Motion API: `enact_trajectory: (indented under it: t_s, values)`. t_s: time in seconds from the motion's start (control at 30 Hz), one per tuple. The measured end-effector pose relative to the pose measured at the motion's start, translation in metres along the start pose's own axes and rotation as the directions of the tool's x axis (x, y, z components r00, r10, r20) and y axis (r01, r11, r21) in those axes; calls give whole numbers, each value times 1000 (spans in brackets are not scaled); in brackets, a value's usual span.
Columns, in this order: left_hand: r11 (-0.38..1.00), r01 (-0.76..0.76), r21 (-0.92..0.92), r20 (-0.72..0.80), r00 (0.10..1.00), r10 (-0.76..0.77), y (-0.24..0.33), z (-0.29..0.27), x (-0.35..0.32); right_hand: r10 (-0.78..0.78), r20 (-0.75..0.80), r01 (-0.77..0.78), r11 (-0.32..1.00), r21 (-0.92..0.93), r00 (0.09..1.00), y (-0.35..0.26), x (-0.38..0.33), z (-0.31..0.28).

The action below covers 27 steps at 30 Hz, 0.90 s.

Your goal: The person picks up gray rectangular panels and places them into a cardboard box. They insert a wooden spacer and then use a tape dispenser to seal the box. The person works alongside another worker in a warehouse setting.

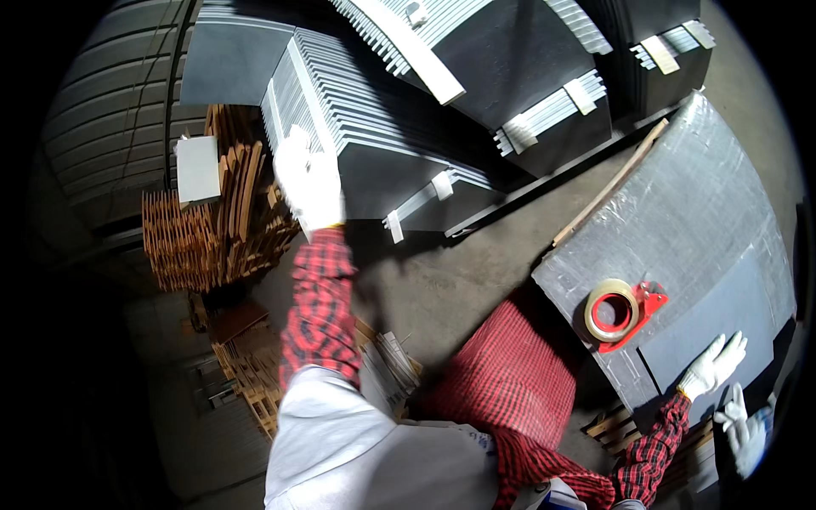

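Observation:
My left hand, in a white glove, reaches to the near left side of a stack of dark grey panels with ribbed, pale edges. Glare washes out its fingers, so their grip does not show. On the right, my gloved right hand lies with fingers stretched out on a flat grey sheet. That sheet rests on a large grey board surface. A red tape dispenser with a roll of clear tape sits on the board, left of my right hand.
Another person's gloved hand is at the lower right edge. More taped panel stacks stand at the far side. Wooden slats are piled at left, with a white box by them. Red checked cloth lies between me and the board.

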<state>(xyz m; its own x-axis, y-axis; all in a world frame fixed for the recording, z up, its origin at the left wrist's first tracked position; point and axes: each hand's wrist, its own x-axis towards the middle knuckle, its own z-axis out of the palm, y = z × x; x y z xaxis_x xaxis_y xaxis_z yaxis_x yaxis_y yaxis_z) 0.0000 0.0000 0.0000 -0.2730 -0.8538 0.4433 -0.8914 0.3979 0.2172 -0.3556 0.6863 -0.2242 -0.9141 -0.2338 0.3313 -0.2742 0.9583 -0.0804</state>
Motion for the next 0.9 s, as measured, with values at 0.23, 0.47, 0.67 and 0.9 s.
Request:
enact_trajectory:
  t_s: [0.23, 0.47, 0.67, 0.9]
  values:
    - [796, -96, 597, 311, 943, -119, -159, -7, 161, 97, 161, -144, 937, 319, 982, -82, -40, -1]
    - [866, 27, -500, 45, 999, -5, 72, -86, 2, 79, 374, -269, 831, 488, 924, -203, 9, -128]
    - [612, 515, -601, 737, 654, 173, 259, -52, -200, -54, 728, -725, 67, 685, 683, -307, -9, -156]
    - [579, -226, -783, 483, 365, 796, 372, 6, -376, 320, 645, -716, 211, 665, 694, -98, 20, -99]
